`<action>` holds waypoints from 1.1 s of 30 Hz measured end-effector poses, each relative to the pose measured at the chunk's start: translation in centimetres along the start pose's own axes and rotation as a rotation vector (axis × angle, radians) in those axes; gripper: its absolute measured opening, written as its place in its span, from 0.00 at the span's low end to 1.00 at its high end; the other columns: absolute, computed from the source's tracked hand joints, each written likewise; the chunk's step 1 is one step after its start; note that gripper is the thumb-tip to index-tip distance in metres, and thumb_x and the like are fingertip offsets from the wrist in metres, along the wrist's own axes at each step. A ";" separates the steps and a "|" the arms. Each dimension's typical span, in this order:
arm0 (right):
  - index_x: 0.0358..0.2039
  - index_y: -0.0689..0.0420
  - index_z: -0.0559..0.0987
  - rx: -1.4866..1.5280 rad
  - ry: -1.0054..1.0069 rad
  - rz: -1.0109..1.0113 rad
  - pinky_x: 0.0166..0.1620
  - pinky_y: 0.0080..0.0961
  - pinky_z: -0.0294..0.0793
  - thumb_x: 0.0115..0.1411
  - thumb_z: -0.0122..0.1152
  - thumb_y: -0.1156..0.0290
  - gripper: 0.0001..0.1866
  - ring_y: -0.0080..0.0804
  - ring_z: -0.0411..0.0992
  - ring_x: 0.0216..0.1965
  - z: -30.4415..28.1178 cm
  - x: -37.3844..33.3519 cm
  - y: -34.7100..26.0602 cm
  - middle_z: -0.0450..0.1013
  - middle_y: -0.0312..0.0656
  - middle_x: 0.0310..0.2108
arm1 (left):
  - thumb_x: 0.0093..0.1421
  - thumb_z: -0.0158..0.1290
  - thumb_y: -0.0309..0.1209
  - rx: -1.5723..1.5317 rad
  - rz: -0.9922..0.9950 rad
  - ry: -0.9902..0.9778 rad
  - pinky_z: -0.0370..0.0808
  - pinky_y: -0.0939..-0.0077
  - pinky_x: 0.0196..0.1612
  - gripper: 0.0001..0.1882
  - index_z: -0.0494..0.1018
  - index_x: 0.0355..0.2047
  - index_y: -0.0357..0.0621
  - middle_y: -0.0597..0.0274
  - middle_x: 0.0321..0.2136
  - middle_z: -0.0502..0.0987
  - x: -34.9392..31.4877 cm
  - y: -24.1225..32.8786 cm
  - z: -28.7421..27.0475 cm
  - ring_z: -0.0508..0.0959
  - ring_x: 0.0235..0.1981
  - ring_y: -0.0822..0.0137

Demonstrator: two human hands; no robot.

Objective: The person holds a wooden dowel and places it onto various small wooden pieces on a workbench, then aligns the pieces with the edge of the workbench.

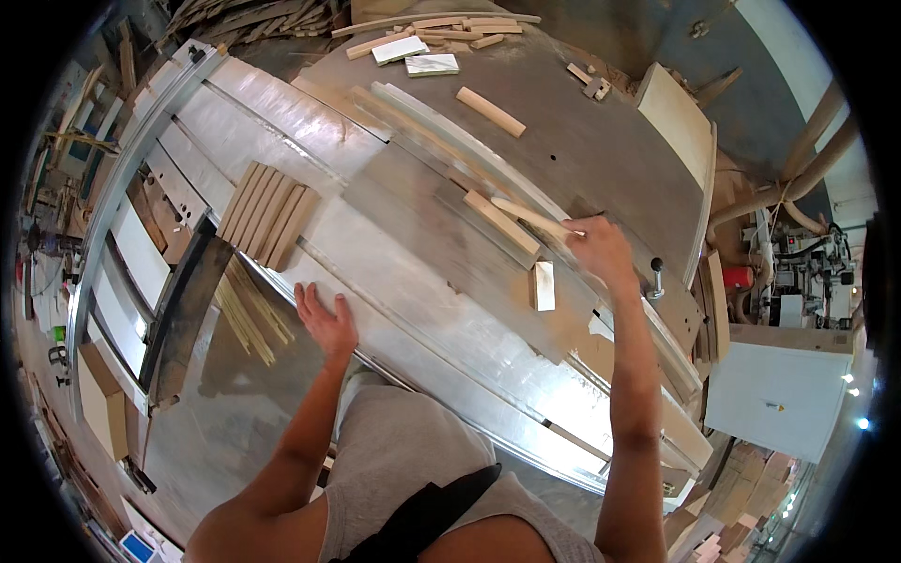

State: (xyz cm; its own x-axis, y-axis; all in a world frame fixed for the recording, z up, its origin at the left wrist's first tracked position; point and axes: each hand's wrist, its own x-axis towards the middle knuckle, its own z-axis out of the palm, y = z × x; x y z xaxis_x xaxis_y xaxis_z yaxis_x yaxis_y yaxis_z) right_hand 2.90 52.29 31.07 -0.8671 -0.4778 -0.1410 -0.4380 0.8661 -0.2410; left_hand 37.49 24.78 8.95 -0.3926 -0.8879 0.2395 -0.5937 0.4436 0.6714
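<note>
My right hand (601,246) is closed around the end of a slim pale wooden stick (533,216), which reaches left over the saw table. Beside the stick's far part lies a wooden block (501,223); whether the two touch, I cannot tell. A small white-faced block (544,285) rests just nearer to me. My left hand (326,321) lies with fingers spread at the near edge of the metal sliding table (375,249), holding nothing. Above that hand, a row of several wooden strips (269,214) sits side by side on the table.
A long fence rail (479,150) runs diagonally beyond the stick. Behind it lie a loose wooden bar (491,112), white-faced blocks (432,65) and offcuts. A black-knobbed lever (657,279) stands right of my right hand. A metal crosscut frame (89,253) curves along the left.
</note>
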 end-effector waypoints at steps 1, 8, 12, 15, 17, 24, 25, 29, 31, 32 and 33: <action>0.43 0.42 0.89 0.010 0.008 -0.010 0.51 0.45 0.78 0.55 0.60 0.63 0.16 0.51 0.79 0.44 0.1 0.3 -0.8 0.82 0.49 0.40 | 0.61 0.57 0.36 -0.005 0.011 0.006 0.55 0.45 0.70 0.32 0.64 0.62 0.33 0.35 0.69 0.57 0.0 -0.2 0.0 0.58 0.69 0.36; 0.44 0.41 0.88 -0.029 -0.050 -0.056 0.51 0.45 0.78 0.56 0.60 0.62 0.16 0.51 0.79 0.47 0.6 4.5 -5.2 0.82 0.49 0.42 | 0.61 0.57 0.39 0.003 0.017 0.021 0.55 0.44 0.69 0.33 0.63 0.62 0.35 0.35 0.69 0.57 0.0 -0.9 0.3 0.58 0.68 0.36; 0.45 0.41 0.88 0.023 0.001 -0.084 0.51 0.45 0.78 0.57 0.60 0.62 0.16 0.52 0.79 0.46 2.4 6.7 -8.4 0.82 0.49 0.39 | 0.60 0.58 0.40 -0.009 0.025 0.034 0.55 0.44 0.69 0.34 0.63 0.63 0.37 0.36 0.69 0.57 0.1 -1.2 0.6 0.58 0.69 0.36; 0.46 0.42 0.87 0.050 0.042 -0.113 0.49 0.46 0.79 0.58 0.60 0.62 0.16 0.53 0.80 0.43 4.9 8.4 -12.0 0.82 0.51 0.36 | 0.60 0.58 0.42 0.108 0.011 0.013 0.55 0.44 0.68 0.35 0.63 0.63 0.37 0.37 0.69 0.58 0.1 -1.0 0.3 0.59 0.68 0.36; 0.47 0.43 0.87 0.072 0.080 -0.142 0.47 0.46 0.80 0.59 0.60 0.62 0.17 0.54 0.80 0.41 6.9 9.0 -13.5 0.82 0.52 0.35 | 0.60 0.59 0.40 0.215 0.042 -0.003 0.55 0.45 0.68 0.34 0.63 0.63 0.37 0.38 0.68 0.60 0.4 -0.6 0.2 0.59 0.68 0.37; 0.54 0.57 0.82 0.561 0.169 -0.036 0.35 0.36 0.76 0.65 0.62 0.64 0.19 0.43 0.78 0.29 13.6 0.7 -11.4 0.79 0.53 0.27 | 0.59 0.62 0.34 -0.270 0.166 -0.116 0.63 0.46 0.61 0.26 0.72 0.55 0.36 0.44 0.54 0.74 10.8 5.2 4.4 0.71 0.57 0.43; 0.54 0.58 0.82 0.579 0.172 -0.043 0.34 0.34 0.75 0.66 0.61 0.64 0.19 0.38 0.76 0.27 14.4 -1.8 -10.8 0.77 0.51 0.25 | 0.60 0.61 0.35 -0.325 0.135 -0.174 0.65 0.46 0.59 0.23 0.74 0.53 0.37 0.45 0.52 0.76 13.2 6.0 6.1 0.73 0.55 0.44; 0.54 0.61 0.81 0.778 0.069 0.201 0.31 0.25 0.70 0.66 0.62 0.67 0.18 0.23 0.67 0.25 17.2 -13.3 -8.8 0.71 0.39 0.22 | 0.64 0.53 0.55 0.054 -0.086 -0.573 0.65 0.43 0.58 0.28 0.78 0.50 0.43 0.51 0.49 0.80 23.0 11.2 12.3 0.76 0.53 0.47; 0.54 0.63 0.81 0.840 0.047 0.333 0.31 0.22 0.69 0.66 0.63 0.69 0.18 0.19 0.65 0.26 18.1 -18.7 -8.3 0.70 0.34 0.23 | 0.61 0.53 0.59 0.092 -0.151 -0.499 0.63 0.38 0.59 0.32 0.80 0.48 0.43 0.52 0.48 0.81 26.1 12.3 15.9 0.76 0.55 0.47; 0.53 0.64 0.81 0.841 0.029 0.392 0.31 0.21 0.68 0.65 0.63 0.70 0.18 0.19 0.66 0.27 18.5 -20.9 -8.0 0.71 0.33 0.23 | 0.60 0.54 0.59 0.096 -0.209 -0.505 0.63 0.39 0.60 0.31 0.81 0.47 0.44 0.52 0.49 0.81 27.2 13.4 17.1 0.76 0.55 0.47; 0.54 0.65 0.80 0.908 0.071 0.430 0.31 0.20 0.68 0.66 0.63 0.70 0.18 0.18 0.66 0.27 19.3 -22.9 -7.9 0.71 0.32 0.24 | 0.60 0.55 0.59 0.111 -0.255 -0.495 0.62 0.39 0.61 0.31 0.81 0.46 0.44 0.52 0.49 0.81 28.2 14.6 17.3 0.76 0.56 0.46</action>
State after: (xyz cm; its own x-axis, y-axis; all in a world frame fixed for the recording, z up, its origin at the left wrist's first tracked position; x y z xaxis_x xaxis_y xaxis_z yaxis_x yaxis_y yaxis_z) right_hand 30.80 53.50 17.67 -0.9342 -0.1158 -0.3374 0.2361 0.5083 -0.8282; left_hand 5.58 8.30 13.35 -0.4937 -0.8178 -0.2958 -0.7725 0.2562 0.5810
